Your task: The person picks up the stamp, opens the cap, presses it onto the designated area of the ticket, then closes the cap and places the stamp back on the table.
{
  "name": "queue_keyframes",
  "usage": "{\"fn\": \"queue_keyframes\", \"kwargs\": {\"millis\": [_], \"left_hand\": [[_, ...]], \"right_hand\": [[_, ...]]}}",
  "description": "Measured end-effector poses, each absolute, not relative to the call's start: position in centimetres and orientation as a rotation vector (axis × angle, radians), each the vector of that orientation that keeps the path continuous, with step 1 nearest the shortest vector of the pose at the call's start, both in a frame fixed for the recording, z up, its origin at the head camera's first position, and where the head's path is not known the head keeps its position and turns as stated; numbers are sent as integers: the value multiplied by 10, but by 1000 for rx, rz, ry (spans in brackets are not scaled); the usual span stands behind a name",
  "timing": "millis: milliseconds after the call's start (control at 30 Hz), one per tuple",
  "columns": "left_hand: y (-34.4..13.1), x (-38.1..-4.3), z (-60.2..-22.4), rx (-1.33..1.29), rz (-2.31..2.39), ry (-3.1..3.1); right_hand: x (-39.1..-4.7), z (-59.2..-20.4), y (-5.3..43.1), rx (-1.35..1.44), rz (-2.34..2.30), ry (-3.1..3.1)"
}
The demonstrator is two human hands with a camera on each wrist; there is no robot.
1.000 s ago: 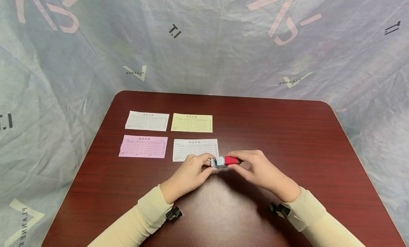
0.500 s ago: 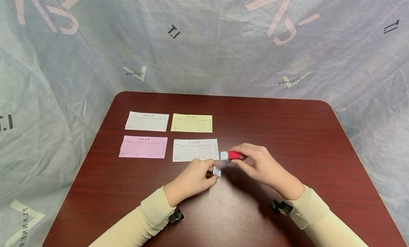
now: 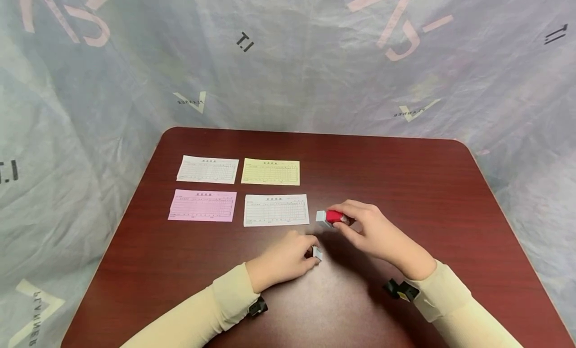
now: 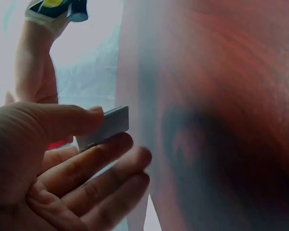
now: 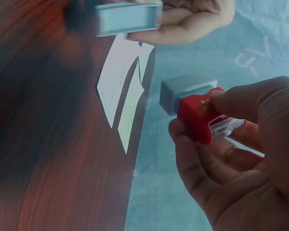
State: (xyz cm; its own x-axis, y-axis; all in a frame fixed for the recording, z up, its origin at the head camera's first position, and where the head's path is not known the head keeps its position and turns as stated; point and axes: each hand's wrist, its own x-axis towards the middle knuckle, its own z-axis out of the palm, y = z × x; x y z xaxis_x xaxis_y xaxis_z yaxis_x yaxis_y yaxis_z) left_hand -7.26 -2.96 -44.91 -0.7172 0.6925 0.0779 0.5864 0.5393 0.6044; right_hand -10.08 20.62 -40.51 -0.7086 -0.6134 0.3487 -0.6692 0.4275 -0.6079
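Note:
My right hand [image 3: 373, 233] pinches a stamp by its red handle, thumb on one side and fingertips on the other. The stamp [image 5: 197, 115] has a pale grey block at its end, which points left. In my left hand [image 3: 285, 258], thumb and fingers grip a small grey stamp cap [image 4: 114, 124]. Seen from the right wrist, the cap [image 5: 128, 20] is a hollow rectangle with its open side showing. Cap and stamp are apart, the cap lower and nearer to me. Close left of the stamp lies a white printed form [image 3: 276, 210].
Three more forms lie to the left on the dark red table [image 3: 405, 178]: a pink form [image 3: 202, 206], a white form [image 3: 208, 169] and a yellow form [image 3: 270, 172]. Grey printed cloth [image 3: 288, 63] hangs round the table's far and side edges.
The cap has come off the stamp's end. My left hand has moved right and toward me with the cap, uncovering the near white form; my right hand has shifted slightly right and away.

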Motion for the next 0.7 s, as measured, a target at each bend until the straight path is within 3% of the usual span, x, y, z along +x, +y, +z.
{"fn": "queue_keyframes", "kwargs": {"millis": [700], "left_hand": [[-14, -59, -458, 1054, 504, 2835]], "right_hand": [[-102, -404, 211, 1139, 1157, -2647]]}}
